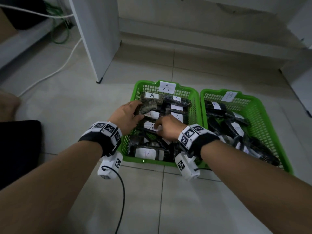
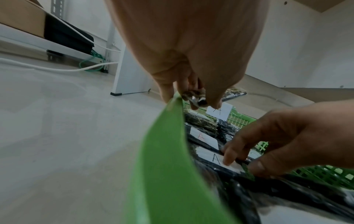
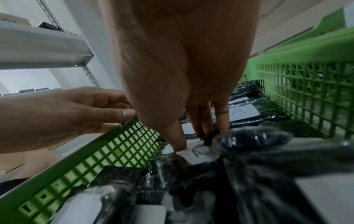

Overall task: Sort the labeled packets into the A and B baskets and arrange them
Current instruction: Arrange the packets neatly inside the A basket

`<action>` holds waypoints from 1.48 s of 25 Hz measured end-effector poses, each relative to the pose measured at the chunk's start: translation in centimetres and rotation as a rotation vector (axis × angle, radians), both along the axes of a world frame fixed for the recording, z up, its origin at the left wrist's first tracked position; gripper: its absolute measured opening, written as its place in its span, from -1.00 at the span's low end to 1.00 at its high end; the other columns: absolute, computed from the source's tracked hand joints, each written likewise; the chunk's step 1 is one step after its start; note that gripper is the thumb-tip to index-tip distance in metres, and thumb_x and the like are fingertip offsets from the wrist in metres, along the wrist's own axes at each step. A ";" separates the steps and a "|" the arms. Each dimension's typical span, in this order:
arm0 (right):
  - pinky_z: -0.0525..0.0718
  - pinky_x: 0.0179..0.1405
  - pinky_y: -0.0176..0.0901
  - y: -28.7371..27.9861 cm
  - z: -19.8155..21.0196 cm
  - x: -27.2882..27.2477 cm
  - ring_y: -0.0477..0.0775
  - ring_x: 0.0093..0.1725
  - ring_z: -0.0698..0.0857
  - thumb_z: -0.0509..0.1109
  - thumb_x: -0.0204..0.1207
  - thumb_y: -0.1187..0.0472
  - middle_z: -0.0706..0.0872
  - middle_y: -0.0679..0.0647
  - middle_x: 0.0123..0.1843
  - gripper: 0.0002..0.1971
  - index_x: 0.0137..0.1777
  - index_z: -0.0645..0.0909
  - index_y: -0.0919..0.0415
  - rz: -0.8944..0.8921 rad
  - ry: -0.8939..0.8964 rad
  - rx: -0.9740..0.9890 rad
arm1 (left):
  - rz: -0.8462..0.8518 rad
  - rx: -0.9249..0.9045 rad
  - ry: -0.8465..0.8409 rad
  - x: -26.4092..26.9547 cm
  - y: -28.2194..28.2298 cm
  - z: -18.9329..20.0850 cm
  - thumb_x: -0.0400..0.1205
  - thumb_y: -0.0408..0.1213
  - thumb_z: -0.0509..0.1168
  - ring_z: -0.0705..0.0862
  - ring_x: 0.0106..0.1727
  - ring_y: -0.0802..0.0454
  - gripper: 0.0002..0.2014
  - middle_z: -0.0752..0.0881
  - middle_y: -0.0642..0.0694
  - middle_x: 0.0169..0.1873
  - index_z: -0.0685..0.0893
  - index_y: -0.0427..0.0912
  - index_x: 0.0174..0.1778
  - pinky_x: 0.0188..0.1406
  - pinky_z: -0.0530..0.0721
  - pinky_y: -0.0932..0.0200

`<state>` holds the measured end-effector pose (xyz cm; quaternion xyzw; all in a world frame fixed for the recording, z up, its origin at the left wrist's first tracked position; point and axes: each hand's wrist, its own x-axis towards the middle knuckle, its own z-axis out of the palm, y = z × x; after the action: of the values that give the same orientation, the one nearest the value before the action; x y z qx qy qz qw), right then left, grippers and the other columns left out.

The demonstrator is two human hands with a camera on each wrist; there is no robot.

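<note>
Two green mesh baskets stand side by side on the floor: basket A (image 1: 133, 92) on the left and basket B (image 1: 263, 115) on the right. Both hold several dark plastic packets with white labels. My left hand (image 1: 137, 109) is over basket A's left side and grips a mottled dark packet (image 1: 149, 106), held above the pile. In the left wrist view its fingertips (image 2: 193, 104) curl round that packet (image 2: 194, 94). My right hand (image 1: 158, 127) reaches into the middle of basket A and pinches a packet labelled A (image 1: 150, 126) between thumb and fingers (image 3: 220, 121), the thumb pressing on its label (image 3: 199, 153).
A white cabinet panel (image 1: 98, 39) stands on the floor behind and left of basket A. White and green cables (image 1: 62, 31) trail along the left. A black mat (image 1: 18, 149) lies at the near left. Tiled floor (image 1: 168, 200) lies in front of the baskets.
</note>
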<state>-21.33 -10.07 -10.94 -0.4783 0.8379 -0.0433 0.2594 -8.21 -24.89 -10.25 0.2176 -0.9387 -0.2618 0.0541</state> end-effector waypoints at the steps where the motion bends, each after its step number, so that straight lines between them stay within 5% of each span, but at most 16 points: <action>1: 0.67 0.19 -0.09 -0.1 0.1 -0.1 0.25 0.37 0.65 0.41 0.61 0.25 0.68 0.25 0.39 -0.70 0.32 0.73 0.13 0.005 0.009 0.004 | -0.001 0.005 -0.001 0.0 -0.1 0.0 0.70 -0.13 0.30 0.66 0.28 -0.15 -0.53 0.67 -0.16 0.35 0.43 -0.13 0.53 0.29 0.65 -0.05; 5: 0.64 -0.08 -0.17 -0.6 0.2 -0.4 0.15 0.12 0.77 0.49 0.53 0.27 0.78 0.14 0.14 -0.85 0.05 0.85 0.17 -0.007 0.042 -0.059 | -0.017 0.006 -0.029 0.0 -0.2 0.1 0.71 -0.11 0.29 0.67 0.27 -0.12 -0.53 0.68 -0.14 0.34 0.43 -0.11 0.53 0.25 0.63 0.01; 8: 0.80 -0.07 -0.04 -0.9 0.3 0.2 0.12 -0.09 0.79 0.47 0.54 0.04 0.82 0.12 -0.09 -0.78 -0.09 0.85 0.17 0.053 -0.001 0.097 | -0.033 0.013 -0.034 0.0 -0.2 0.0 0.71 -0.13 0.29 0.66 0.28 -0.12 -0.53 0.67 -0.15 0.35 0.43 -0.12 0.54 0.24 0.60 0.03; 10: 0.80 -0.01 0.03 -1.0 0.4 0.6 0.11 -0.07 0.77 0.40 0.57 -0.04 0.80 0.09 -0.03 -0.73 -0.04 0.83 0.11 0.110 0.018 0.145 | -0.036 0.006 -0.046 0.0 -0.3 0.1 0.71 -0.13 0.29 0.65 0.29 -0.14 -0.53 0.66 -0.16 0.36 0.43 -0.11 0.54 0.25 0.59 0.02; 14: 0.69 0.29 0.09 -0.6 1.1 0.9 0.15 0.29 0.69 0.41 0.57 -0.08 0.70 0.05 0.38 -0.66 0.25 0.76 0.03 0.076 -0.011 0.148 | -0.084 -0.036 -0.124 0.1 0.3 0.3 0.74 -0.11 0.22 0.62 0.38 -0.14 -0.54 0.59 -0.14 0.43 0.37 -0.12 0.55 0.46 0.48 -0.06; 16: 0.73 0.03 -0.08 0.2 1.6 0.2 0.06 0.08 0.75 0.44 0.60 0.04 0.76 0.06 0.20 -0.78 0.16 0.77 0.09 -0.033 -0.027 0.039 | -0.136 -0.117 -0.162 0.0 1.1 0.5 0.76 -0.06 0.15 0.57 0.45 -0.12 -0.55 0.57 -0.11 0.45 0.34 -0.11 0.55 0.64 0.25 -0.24; 19: 0.52 -0.43 -0.29 1.8 2.5 -1.9 -0.07 -0.26 0.64 0.40 0.62 0.26 0.72 0.06 -0.05 -0.93 -0.07 0.70 0.19 -0.170 0.099 -0.034 | -0.262 -0.022 -0.159 -0.6 2.7 1.4 0.77 -0.02 0.13 0.66 0.18 -0.08 -0.61 0.67 -0.14 0.26 0.39 -0.13 0.45 0.32 0.58 -0.06; 23: 0.65 -0.06 -0.20 4.2 3.1 -4.4 0.02 -0.03 0.70 0.39 0.58 0.36 0.76 0.04 0.17 -0.79 0.09 0.81 0.14 -0.211 0.189 -0.093 | -0.380 0.135 -0.252 -2.1 4.7 1.5 0.77 0.04 0.10 0.65 -0.26 0.00 -0.73 0.69 -0.09 -0.13 0.39 -0.08 0.22 -0.23 0.67 0.07; 25: 0.65 -0.05 -0.18 5.2 3.1 -4.5 -0.04 -0.08 0.69 0.38 0.63 0.30 0.79 0.05 0.20 -0.78 0.14 0.81 0.08 -0.204 0.126 -0.057 | -0.370 0.166 -0.356 -2.9 5.2 1.4 0.77 0.07 0.05 0.61 -0.31 -0.01 -0.73 0.65 -0.08 -0.18 0.37 -0.06 0.19 -0.25 0.65 0.06; 26: 0.64 0.23 -0.07 5.6 3.0 -4.4 -0.03 0.07 0.70 0.37 0.65 0.26 0.79 0.03 0.25 -0.77 0.19 0.80 0.04 -0.173 0.081 -0.001 | -0.365 0.172 -0.403 -3.0 5.3 1.5 0.78 0.07 0.03 0.60 -0.27 -0.02 -0.72 0.63 -0.09 -0.15 0.38 -0.05 0.21 -0.19 0.62 0.05; 27: 0.33 0.63 0.05 6.1 2.7 -4.3 0.00 0.33 0.64 0.36 0.68 0.21 0.77 -0.01 0.33 -0.75 0.25 0.78 0.00 -0.122 0.068 0.055 | -0.369 0.163 -0.461 -3.1 5.5 1.8 0.80 0.06 0.00 0.60 -0.18 -0.05 -0.71 0.62 -0.11 -0.07 0.40 -0.05 0.26 -0.10 0.60 0.04; 28: -0.15 0.73 0.06 6.5 2.5 -4.2 0.02 0.56 0.49 0.34 0.70 0.19 0.73 -0.05 0.41 -0.72 0.33 0.75 -0.02 -0.082 0.070 0.089 | -0.382 0.141 -0.520 -3.2 5.7 1.9 0.81 0.05 -0.03 0.61 -0.06 -0.08 -0.66 0.59 -0.14 0.08 0.41 -0.07 0.34 0.01 0.58 0.03; 29: -0.41 0.66 -0.01 6.9 2.3 -4.2 0.02 0.68 0.33 0.33 0.71 0.18 0.69 -0.06 0.47 -0.69 0.40 0.70 -0.04 -0.067 0.072 0.098 | -0.408 0.112 -0.568 -3.2 5.8 2.1 0.81 0.05 -0.07 0.59 0.07 -0.12 -0.60 0.53 -0.15 0.22 0.40 -0.08 0.44 0.12 0.56 0.03; 31: -0.56 0.57 -0.03 7.1 1.9 -4.6 0.00 0.73 0.25 0.32 0.70 0.21 0.66 -0.06 0.51 -0.60 0.49 0.62 -0.09 -0.064 0.050 0.104 | -0.450 0.047 -0.632 -3.0 6.2 2.3 0.79 0.10 -0.13 0.56 0.22 -0.16 -0.50 0.44 -0.09 0.24 0.36 -0.09 0.52 0.23 0.53 0.04; 35: -0.47 0.70 0.18 7.0 1.0 -4.7 -0.04 0.63 0.42 0.32 0.60 0.23 0.69 -0.12 0.43 -0.41 0.61 0.42 -0.20 -0.005 0.065 0.152 | -0.326 0.111 -0.629 -3.1 6.6 1.8 0.82 0.10 -0.12 0.57 0.11 -0.13 -0.60 0.45 -0.04 0.04 0.35 -0.06 0.42 0.13 0.50 0.07; 37: -0.28 0.75 0.17 6.8 1.1 -4.6 0.04 0.63 0.40 0.32 0.56 0.32 0.63 -0.04 0.46 -0.40 0.58 0.46 -0.13 -0.015 0.107 0.128 | -0.291 0.169 -0.578 -3.2 6.6 1.6 0.80 0.13 -0.10 0.54 0.04 -0.10 -0.58 0.48 -0.06 -0.01 0.36 -0.08 0.40 0.11 0.52 0.05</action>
<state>-25.93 -3.31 -9.84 -0.4561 0.8551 0.0340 0.2441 -11.36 -18.31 -8.64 0.1504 -0.9113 -0.2713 -0.2706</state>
